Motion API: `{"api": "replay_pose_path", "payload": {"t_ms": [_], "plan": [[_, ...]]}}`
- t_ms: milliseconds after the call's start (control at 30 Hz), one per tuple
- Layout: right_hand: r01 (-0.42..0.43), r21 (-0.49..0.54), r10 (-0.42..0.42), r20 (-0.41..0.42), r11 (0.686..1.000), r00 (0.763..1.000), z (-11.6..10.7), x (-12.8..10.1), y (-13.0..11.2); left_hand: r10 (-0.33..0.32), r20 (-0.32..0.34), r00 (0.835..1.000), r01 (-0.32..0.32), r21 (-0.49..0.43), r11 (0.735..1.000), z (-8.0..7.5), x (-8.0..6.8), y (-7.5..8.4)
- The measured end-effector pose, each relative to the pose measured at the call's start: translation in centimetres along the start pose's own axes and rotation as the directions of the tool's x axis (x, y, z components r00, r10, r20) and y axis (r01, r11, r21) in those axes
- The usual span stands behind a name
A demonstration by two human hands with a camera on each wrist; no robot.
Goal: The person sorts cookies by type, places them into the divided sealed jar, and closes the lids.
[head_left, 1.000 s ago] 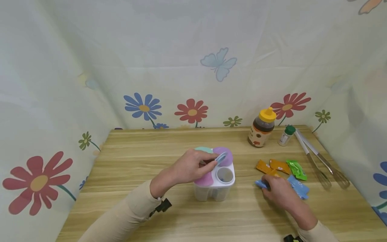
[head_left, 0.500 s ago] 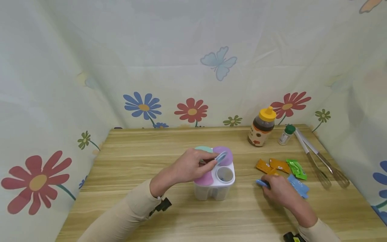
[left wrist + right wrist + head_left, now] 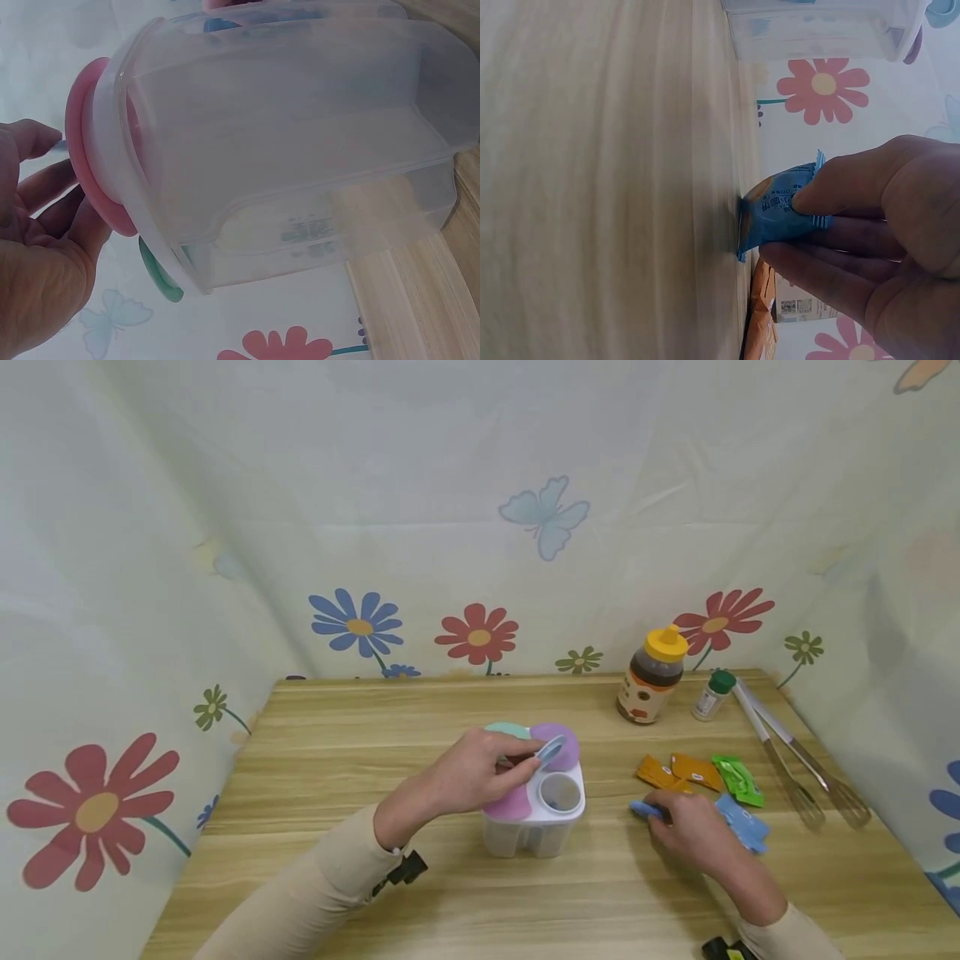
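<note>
Above a translucent four-lobed storage box (image 3: 522, 838), my left hand (image 3: 467, 774) pinches a light blue round lid (image 3: 552, 748) between thumb and fingers. The box's front right opening (image 3: 560, 792) is uncovered, with something bluish inside that I cannot make out. Pink (image 3: 510, 804), purple (image 3: 564, 758) and green (image 3: 505, 727) lids cover the other openings. In the left wrist view some fingers lie against the pink lid's edge. My right hand (image 3: 696, 833) pinches a small blue snack packet (image 3: 780, 206) low over the table, one end at or near the surface.
Orange packets (image 3: 696, 771), a green packet (image 3: 738, 779) and another blue packet (image 3: 744, 823) lie beyond the right hand. Farther back stand a yellow-capped jar (image 3: 649, 681) and a green-capped shaker (image 3: 712, 695). Metal tongs (image 3: 795, 747) lie near the table's right edge.
The packet in my right hand has shifted slightly left, and the hand a touch with it. My left hand holds the blue lid in the same place throughout.
</note>
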State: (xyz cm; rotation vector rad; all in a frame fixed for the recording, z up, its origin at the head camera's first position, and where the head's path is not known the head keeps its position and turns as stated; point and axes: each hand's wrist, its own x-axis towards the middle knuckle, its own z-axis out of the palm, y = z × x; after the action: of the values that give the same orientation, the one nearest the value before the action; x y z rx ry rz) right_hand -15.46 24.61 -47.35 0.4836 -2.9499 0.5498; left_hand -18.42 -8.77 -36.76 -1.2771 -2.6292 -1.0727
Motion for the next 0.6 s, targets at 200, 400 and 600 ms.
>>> {"api": "replay_pose_path", "payload": {"t_ms": [200, 400, 600], "plan": [[-0.004, 0.027, 0.004, -0.012, 1.000, 1.000, -0.07, 0.02, -0.01, -0.004, -0.005, 1.000, 0.004, -0.002, 1.000, -0.02, 0.00, 0.10], [-0.010, 0.046, 0.011, -0.020, 0.999, 1.000, -0.10, -0.04, -0.02, 0.001, -0.009, 1.000, -0.002, -0.002, 1.000, 0.01, 0.00, 0.16], [-0.002, 0.087, 0.007, -0.052, 0.996, 0.999, -0.29, 0.00, -0.10, 0.008, -0.007, 1.000, -0.008, 0.000, 1.000, 0.03, 0.05, 0.19]]}}
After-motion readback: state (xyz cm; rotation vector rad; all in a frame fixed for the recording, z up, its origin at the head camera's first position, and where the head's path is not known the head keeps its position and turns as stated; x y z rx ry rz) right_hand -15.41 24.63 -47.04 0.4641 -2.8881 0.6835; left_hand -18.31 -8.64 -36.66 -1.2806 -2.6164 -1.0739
